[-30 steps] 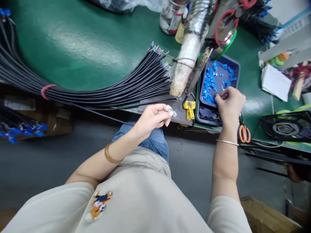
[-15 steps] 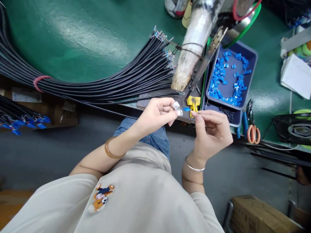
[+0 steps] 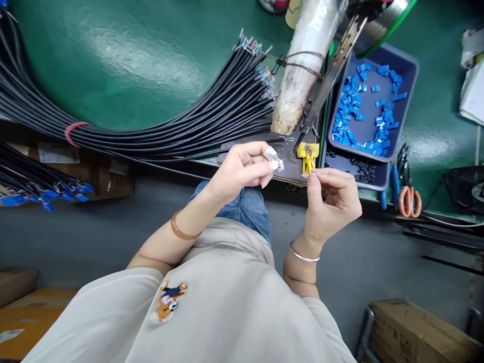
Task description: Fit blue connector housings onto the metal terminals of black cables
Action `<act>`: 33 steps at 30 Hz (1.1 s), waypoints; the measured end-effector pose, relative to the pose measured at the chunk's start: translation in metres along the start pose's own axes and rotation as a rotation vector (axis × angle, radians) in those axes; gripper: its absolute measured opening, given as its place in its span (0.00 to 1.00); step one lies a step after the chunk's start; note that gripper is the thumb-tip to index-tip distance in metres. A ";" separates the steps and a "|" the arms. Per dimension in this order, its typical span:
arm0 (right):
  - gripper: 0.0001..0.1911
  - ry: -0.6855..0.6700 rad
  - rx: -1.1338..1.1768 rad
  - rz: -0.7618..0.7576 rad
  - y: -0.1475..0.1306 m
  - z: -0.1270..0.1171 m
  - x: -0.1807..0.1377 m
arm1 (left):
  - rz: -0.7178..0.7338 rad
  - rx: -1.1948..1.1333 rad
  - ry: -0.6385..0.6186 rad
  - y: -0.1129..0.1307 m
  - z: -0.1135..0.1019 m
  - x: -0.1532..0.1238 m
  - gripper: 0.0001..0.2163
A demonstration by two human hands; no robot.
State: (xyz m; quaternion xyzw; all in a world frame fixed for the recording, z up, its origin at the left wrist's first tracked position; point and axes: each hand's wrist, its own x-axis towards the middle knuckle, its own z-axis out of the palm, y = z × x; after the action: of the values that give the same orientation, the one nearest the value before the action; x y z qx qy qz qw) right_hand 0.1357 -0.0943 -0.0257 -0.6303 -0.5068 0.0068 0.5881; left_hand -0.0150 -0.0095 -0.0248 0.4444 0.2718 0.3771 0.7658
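Pinched between thumb and forefinger of the left hand (image 3: 244, 167) is a small crumpled whitish wad (image 3: 273, 158), the tips closed firmly on it and the other fingers curled beneath. Thumb and forefinger of the right hand (image 3: 333, 199) also meet in a pinch, right at the lower end of a yellow clip (image 3: 308, 150); whether they touch it, or hold something tiny, cannot be told.

The wad is creased, partly see-through and irregular, sitting just in front of the bench edge; its longer axis slants, the free end pointing right and toward the person. The clip looks like smooth plastic, smudged dark on its broad head, with narrow prongs pointing toward the person. It lies on a dark flat board (image 3: 247, 142).

Smooth, round black cables (image 3: 170, 136) sweep in a curve from the left, gathered by a pinkish-red band (image 3: 76, 124), their stripped, many-coloured wire ends fanning rightward and away from the person. Beyond the clip slants a whitish wrapped tube (image 3: 298, 65) with a browned, blunt end. Farther right, glossy little blue pieces (image 3: 350, 101) lie scattered in a dark plastic tray (image 3: 409, 85).
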 end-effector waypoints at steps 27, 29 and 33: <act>0.08 -0.222 -0.036 -0.386 0.001 0.047 -0.021 | -0.100 -0.151 0.007 0.023 -0.007 -0.021 0.11; 0.08 -0.108 0.034 -0.187 -0.009 0.033 -0.021 | -0.134 -0.120 -0.057 0.016 -0.002 -0.017 0.09; 0.07 0.103 0.036 0.003 -0.020 0.003 -0.012 | -0.129 -0.008 -0.076 0.005 0.004 -0.005 0.06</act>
State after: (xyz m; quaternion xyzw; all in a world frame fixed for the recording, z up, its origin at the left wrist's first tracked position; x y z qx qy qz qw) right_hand 0.1158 -0.1042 -0.0186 -0.6198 -0.4749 -0.0157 0.6246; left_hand -0.0164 -0.0135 -0.0183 0.4370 0.2692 0.3111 0.7999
